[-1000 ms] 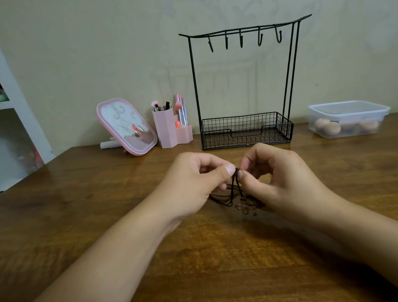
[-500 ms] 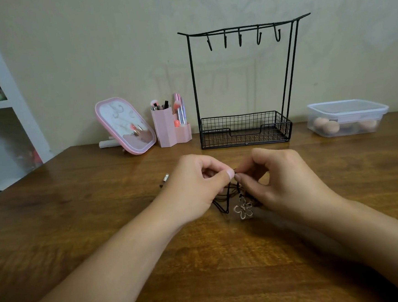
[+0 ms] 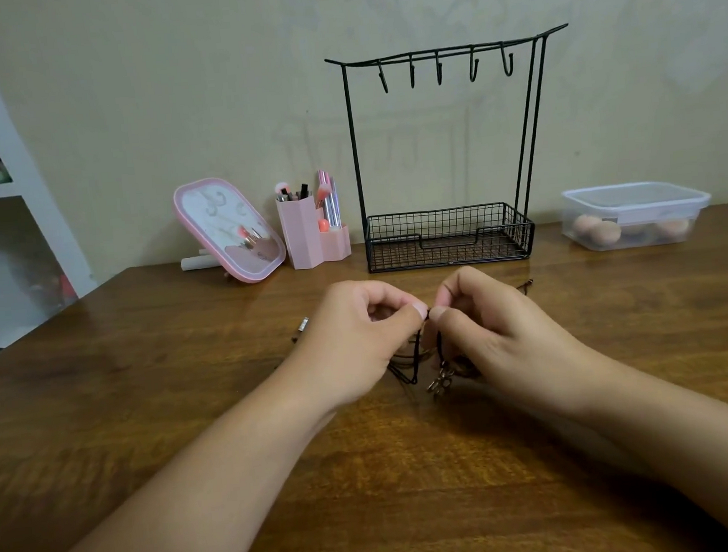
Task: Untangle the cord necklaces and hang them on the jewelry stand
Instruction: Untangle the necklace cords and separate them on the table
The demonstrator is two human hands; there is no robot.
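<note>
Both hands over the middle of the wooden worktop (image 3: pixel 145 402), fingertips nearly meeting. Left hand (image 3: pixel 358 341): thumb and forefinger curled, pinching the dark cords of the tangled cord necklaces (image 3: pixel 416 358) at the top of the bundle. Right hand (image 3: pixel 493 335): same pinch on the cords, just beside the left hand's fingertips. Cord loops hang below the two pinch points and reach the worktop between the hands; a small metal pendant (image 3: pixel 441 382) dangles at the bottom of the tangle, shape not resolvable. One cord end with a metal clasp (image 3: pixel 303 325) shows left of the left hand; another cord end (image 3: pixel 526 284) lies past the right hand. Jewelry stand (image 3: pixel 448 156), black wire, upright at the back of the worktop, five hooks bare, wire basket at its base. Left of it: pink brush holder (image 3: pixel 307 236), pink-framed mirror (image 3: pixel 230 229) tilted. Right: lidded clear container (image 3: pixel 634 215). White shelf unit (image 3: pixel 7 142) at far left.
</note>
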